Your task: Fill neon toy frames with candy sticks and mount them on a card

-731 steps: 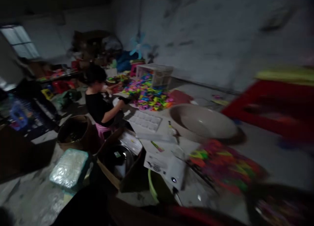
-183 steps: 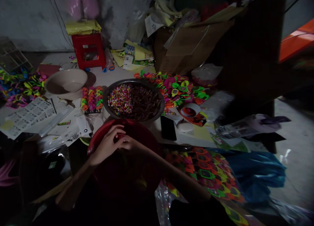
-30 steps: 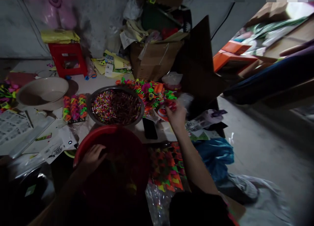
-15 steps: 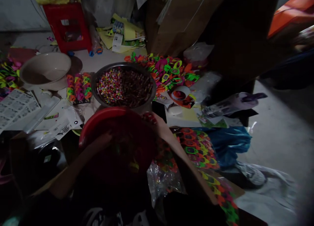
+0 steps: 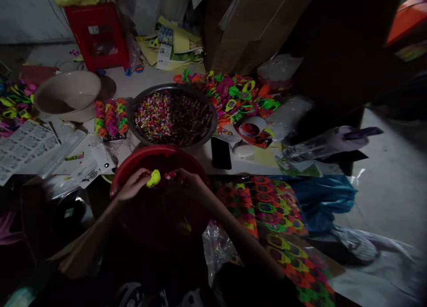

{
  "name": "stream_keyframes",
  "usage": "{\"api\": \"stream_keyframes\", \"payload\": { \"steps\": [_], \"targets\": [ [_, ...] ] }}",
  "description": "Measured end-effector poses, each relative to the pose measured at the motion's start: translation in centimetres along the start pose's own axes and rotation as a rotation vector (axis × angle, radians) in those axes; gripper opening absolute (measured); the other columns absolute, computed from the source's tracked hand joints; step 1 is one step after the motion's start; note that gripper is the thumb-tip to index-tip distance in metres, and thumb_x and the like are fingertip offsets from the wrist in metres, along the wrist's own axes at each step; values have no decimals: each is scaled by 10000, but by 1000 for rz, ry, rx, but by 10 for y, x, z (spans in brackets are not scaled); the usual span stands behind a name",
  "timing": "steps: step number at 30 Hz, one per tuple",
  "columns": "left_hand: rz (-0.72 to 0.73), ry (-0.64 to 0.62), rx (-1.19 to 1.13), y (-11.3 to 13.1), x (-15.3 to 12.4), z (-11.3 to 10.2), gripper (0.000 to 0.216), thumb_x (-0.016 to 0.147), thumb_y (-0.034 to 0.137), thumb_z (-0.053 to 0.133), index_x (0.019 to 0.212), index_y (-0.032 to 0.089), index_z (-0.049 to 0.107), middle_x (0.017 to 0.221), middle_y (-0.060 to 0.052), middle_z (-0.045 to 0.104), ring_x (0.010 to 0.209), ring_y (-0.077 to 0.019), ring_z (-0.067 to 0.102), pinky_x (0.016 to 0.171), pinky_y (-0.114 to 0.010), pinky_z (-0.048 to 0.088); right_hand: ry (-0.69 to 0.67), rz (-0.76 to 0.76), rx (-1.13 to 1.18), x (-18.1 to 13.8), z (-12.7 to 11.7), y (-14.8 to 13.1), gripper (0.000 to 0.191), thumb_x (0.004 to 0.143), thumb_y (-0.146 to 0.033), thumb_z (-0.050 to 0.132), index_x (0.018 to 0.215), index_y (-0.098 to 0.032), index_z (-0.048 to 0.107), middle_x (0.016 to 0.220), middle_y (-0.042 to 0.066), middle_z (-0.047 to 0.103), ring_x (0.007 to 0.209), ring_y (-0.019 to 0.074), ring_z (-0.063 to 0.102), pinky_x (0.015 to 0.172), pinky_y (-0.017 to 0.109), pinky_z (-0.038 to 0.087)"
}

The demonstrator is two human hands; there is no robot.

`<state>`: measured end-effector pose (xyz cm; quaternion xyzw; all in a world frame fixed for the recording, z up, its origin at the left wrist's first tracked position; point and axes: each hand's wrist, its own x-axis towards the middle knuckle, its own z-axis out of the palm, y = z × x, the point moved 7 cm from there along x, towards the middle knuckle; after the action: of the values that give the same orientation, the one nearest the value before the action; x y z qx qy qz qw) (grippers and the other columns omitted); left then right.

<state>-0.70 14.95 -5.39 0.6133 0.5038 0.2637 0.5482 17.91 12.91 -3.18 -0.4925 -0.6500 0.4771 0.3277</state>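
My left hand pinches a small bright yellow plastic toy piece over the red basin. What kind of toy it is does not show clearly. Close by on the right, my right hand is closed around small red wrapped candies, partly hidden by the fingers. Inside, the red basin is dark, with a dim yellowish thing low down. Just beyond it stands a metal bowl, one half full of colourful wrapped candies, the other of brown ones.
Colourful toy watches lie heaped behind the metal bowl. A beige basin, bagged toy rolls and a red stool stand left. A black phone lies right, above packed toy watches.
My left hand has risen from inside the red basin with the yellow toy piece. My right hand, with the red candies, has moved left from the rim to above the basin, uncovering the phone.
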Motion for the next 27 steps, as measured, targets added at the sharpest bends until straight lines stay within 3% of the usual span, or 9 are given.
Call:
{"api": "stream_keyframes", "payload": {
  "steps": [3,7,11,13,16,18,21,27],
  "targets": [
    [-74,40,-110,8,-7,3,326,817,437,544,1030,195,583,1065,-32,657,1035,-199,601,890,-292,476,21,-20,27,5,10,-5,367,824,-464,583,989,-139,628,796,28,662,648,119,563,593,203,441],
    [42,-139,-156,25,-12,20,438,768,390,661,1139,174,581,1209,-76,632,1126,-216,585,969,-325,460,59,-44,66,9,12,-6,335,826,-445,587,989,-154,618,859,39,676,693,128,580,622,210,461],
    [114,30,111,28,-15,8,314,867,417,560,1046,174,645,1084,-74,687,1020,-213,642,930,-352,498,102,-27,27,7,7,-4,309,834,-396,594,1056,-183,619,785,7,661,632,118,559,569,201,445],
    [225,98,290,38,-18,3,276,886,396,545,1026,187,657,1260,-95,608,1184,-238,562,1011,-382,453,114,-24,15,5,5,-7,309,833,-395,603,1059,-186,624,784,5,665,634,122,571,567,202,452],
    [411,153,513,58,-26,1,211,902,348,538,903,174,657,1487,-97,386,1398,-265,315,1133,-432,324,80,-97,28,3,8,-20,292,840,-391,606,1034,-175,635,893,38,693,744,146,631,644,222,494],
    [472,159,571,67,-30,1,191,914,323,524,837,175,618,1434,-91,457,1388,-253,329,1145,-448,304,39,-172,25,2,11,-31,273,855,-379,599,1021,-167,645,962,65,697,843,169,654,733,251,510],
    [458,104,511,71,-32,2,143,932,302,490,891,196,577,1256,-69,589,1243,-201,496,1077,-383,394,18,-223,-5,1,12,-42,250,877,-348,585,1029,-161,650,1008,94,696,896,186,660,783,278,512],
    [377,9,424,65,-33,4,143,938,281,443,988,198,548,1120,-64,558,1066,-154,559,937,-266,447,-82,-292,-77,1,10,-59,211,879,-210,567,1069,-170,650,999,96,669,881,175,639,786,272,503]
  ]
}}
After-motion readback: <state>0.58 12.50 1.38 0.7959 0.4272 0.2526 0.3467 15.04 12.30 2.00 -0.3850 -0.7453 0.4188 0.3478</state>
